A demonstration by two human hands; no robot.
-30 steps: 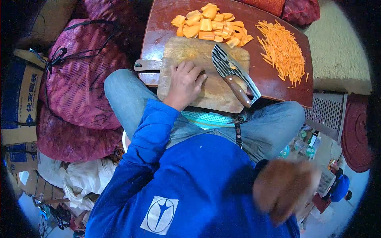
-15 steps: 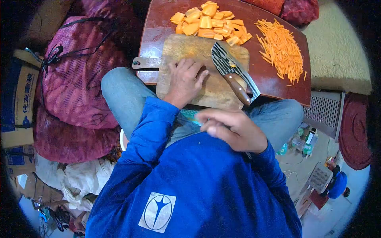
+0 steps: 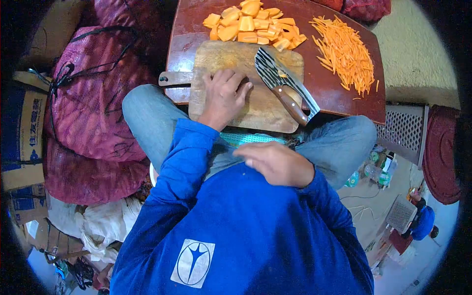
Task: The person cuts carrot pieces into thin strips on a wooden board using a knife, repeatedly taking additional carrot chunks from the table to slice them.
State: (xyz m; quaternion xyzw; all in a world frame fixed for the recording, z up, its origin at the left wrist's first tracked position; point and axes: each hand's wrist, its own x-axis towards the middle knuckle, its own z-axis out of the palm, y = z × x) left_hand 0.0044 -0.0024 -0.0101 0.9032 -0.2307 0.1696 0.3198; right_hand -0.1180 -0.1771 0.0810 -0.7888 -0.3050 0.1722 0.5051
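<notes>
My left hand [image 3: 224, 96] rests on the left part of a wooden cutting board [image 3: 221, 54], fingers a little bent and thumb apart, with nothing in it. A cleaver [image 3: 287, 86] with a patterned blade and brown wooden handle lies at a slant on the board's right side, untouched. My right hand [image 3: 278, 162], slightly blurred, hovers before my shirt, above my lap, fingers stretched to the left and holding nothing visible. Beyond the board lies a heap of orange vegetable chunks [image 3: 247, 23]. Thin orange shreds, which look like carrot, form a pile [image 3: 346, 54] on the right.
The red-brown table [image 3: 187, 29] carries the board and both heaps. Large purple mesh sacks [image 3: 98, 98] stand at left beside a cardboard box [image 3: 29, 128]. On the right are a perforated metal piece [image 3: 400, 132] and plastic bottles [image 3: 376, 173]. Another person [image 3: 423, 221] is far right.
My right hand has moved slightly left and down toward my belly, its fingers straighter. My left hand stays on the board. The whole view has shifted a little.
</notes>
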